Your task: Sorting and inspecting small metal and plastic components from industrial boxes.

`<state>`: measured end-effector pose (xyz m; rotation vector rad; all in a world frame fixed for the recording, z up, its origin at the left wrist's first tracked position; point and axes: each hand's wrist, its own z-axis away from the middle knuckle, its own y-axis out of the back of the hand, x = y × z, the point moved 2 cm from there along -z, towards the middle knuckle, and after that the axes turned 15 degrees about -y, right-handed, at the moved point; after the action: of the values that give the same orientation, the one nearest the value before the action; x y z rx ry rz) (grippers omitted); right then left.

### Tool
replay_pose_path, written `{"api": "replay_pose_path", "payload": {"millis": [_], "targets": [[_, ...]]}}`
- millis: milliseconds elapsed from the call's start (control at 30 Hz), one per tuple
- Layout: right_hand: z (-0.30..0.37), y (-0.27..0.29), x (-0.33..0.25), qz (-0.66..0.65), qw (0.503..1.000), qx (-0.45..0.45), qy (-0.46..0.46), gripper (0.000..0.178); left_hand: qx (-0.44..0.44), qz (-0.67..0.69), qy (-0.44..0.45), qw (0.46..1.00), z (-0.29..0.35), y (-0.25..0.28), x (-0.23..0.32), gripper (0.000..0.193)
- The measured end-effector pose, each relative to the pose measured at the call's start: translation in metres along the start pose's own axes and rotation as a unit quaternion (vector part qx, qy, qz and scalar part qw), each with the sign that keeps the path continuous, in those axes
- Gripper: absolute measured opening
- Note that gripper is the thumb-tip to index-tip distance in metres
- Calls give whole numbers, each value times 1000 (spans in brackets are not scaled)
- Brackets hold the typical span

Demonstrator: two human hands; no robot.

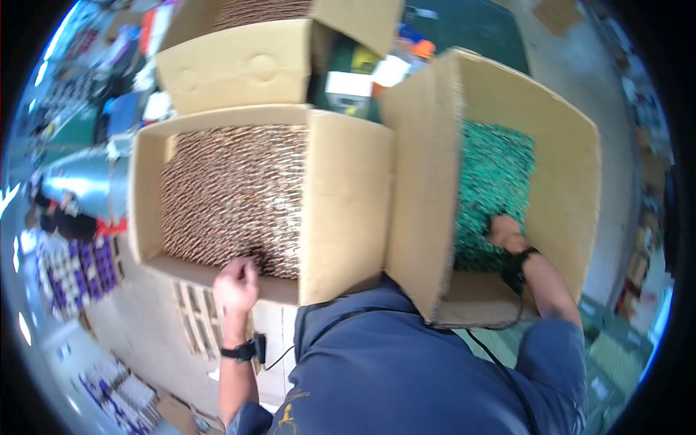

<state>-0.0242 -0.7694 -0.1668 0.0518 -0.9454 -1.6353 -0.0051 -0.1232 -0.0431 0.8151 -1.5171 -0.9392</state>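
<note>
My left hand (236, 286) is at the near edge of a cardboard box, with its fingers curled together. I cannot make out what, if anything, they hold. Packed rows of small copper-brown pieces (232, 188) fill this box, and a dark gap shows in them beside my fingertips. Inside a second box, my right hand (506, 230) reaches down into many small shiny green pieces (494, 167). Its fingers are bent and partly hidden, so what lies in them is unclear. The pieces in both boxes are too small and blurred to name.
The left box's raised flap (346, 210) and the right box's tall flap (424, 181) stand between my hands. Behind is another cardboard box (235, 69) with brown pieces. A wooden pallet (194, 319) lies on the floor at left. Thin cables run from my wristbands.
</note>
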Motion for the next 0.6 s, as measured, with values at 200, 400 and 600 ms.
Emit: {"api": "replay_pose_path", "payload": {"millis": [200,400,600], "targets": [[29,112,46,-266,945,149,118,35,-5,18,-8,1000,2,6,5,15],[254,240,-14,-513,804,171,248,46,-3,421,-17,907,-27,19,80,21],[368,226,-191,-409,759,219,457,54,-250,808,153,511,-51,39,114,47]]}}
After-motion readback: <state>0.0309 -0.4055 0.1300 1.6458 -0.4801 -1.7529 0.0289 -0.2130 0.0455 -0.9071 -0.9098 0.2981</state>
